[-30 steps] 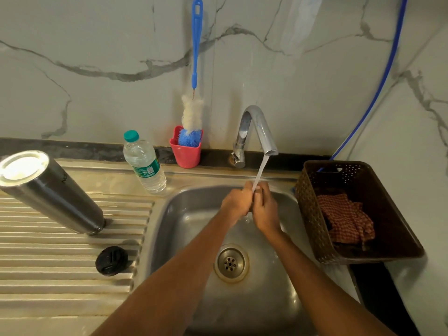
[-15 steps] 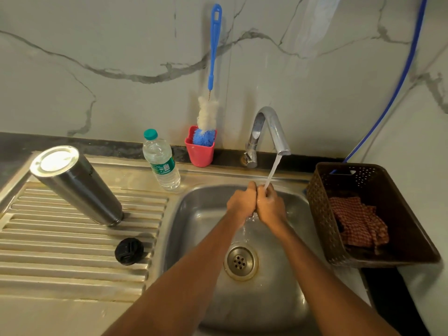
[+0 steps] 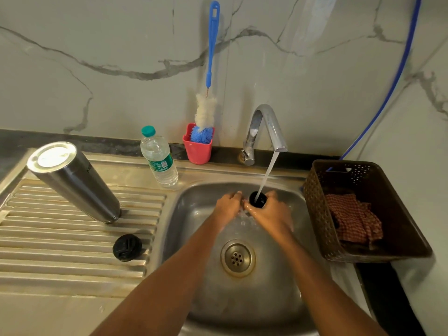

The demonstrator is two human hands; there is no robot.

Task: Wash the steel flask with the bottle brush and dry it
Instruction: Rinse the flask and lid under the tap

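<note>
The steel flask (image 3: 72, 180) stands mouth-down and tilted on the ribbed drainboard (image 3: 60, 241), toward its back left corner, with its flat base up. Its black lid (image 3: 126, 247) lies apart from it near the drainboard's front right edge, just beside the sink (image 3: 191, 214).

Over the back of the sink basin, the right hand (image 3: 270, 213) curls its fingers round a small black cap (image 3: 257, 199) and holds it open side up under the tap (image 3: 266, 127). The water stream (image 3: 266, 177) falls straight into the cap. The left hand (image 3: 228, 205) sits just beside it with fingers bent, its fingertips meeting the right hand next to the cap. Whether it grips the cap I cannot tell. Both hands look wet. The drain (image 3: 237, 258) lies below the forearms, near the basin's middle.

Along the back edge of the sink unit, a plastic water bottle (image 3: 158, 158) with a green top stands beside the basin's back left corner. To its right a red holder (image 3: 197, 151) carries the bottle brush (image 3: 210, 57), bristles down, its blue handle leaning on the marble wall (image 3: 97, 44).

At the right edge of the sink sits a brown perforated basket (image 3: 312, 204) holding a red checked cloth (image 3: 351, 219). A blue hose (image 3: 392, 76) runs down the wall behind the basket.
</note>
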